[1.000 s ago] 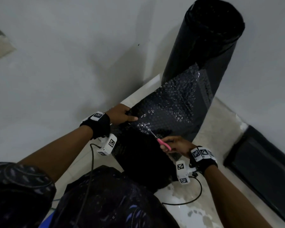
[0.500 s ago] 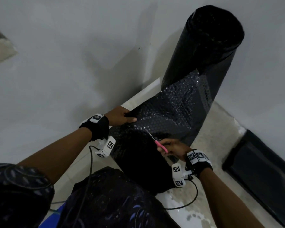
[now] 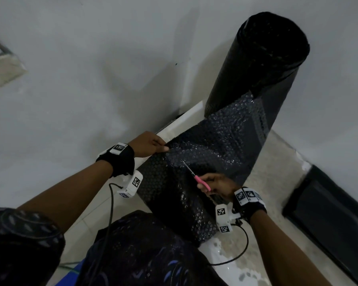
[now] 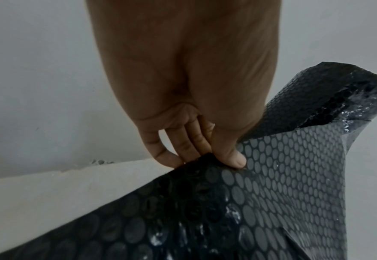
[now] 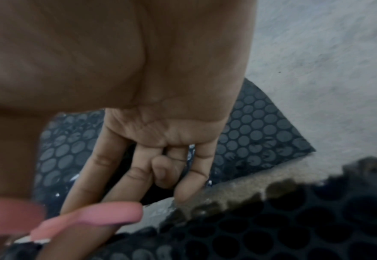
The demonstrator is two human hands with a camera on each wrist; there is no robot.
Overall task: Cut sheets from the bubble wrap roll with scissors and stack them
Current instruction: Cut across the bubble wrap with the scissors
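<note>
Black bubble wrap roll [image 3: 262,65] upright at 1 o'clock, its sheet [image 3: 215,141] drawn toward 6; left hand [image 3: 149,144] pinching sheet edge, right hand [image 3: 219,186] gripping pink-handled scissors [image 3: 196,178], blades on sheet.

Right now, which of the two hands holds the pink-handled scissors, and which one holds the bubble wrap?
The right hand grips the scissors; their blades point into the sheet. The left hand only pinches the edge of the bubble wrap.

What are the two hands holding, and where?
The left hand pinches the bubble wrap at its side edge. The right hand holds the scissors by their pink handles.
</note>
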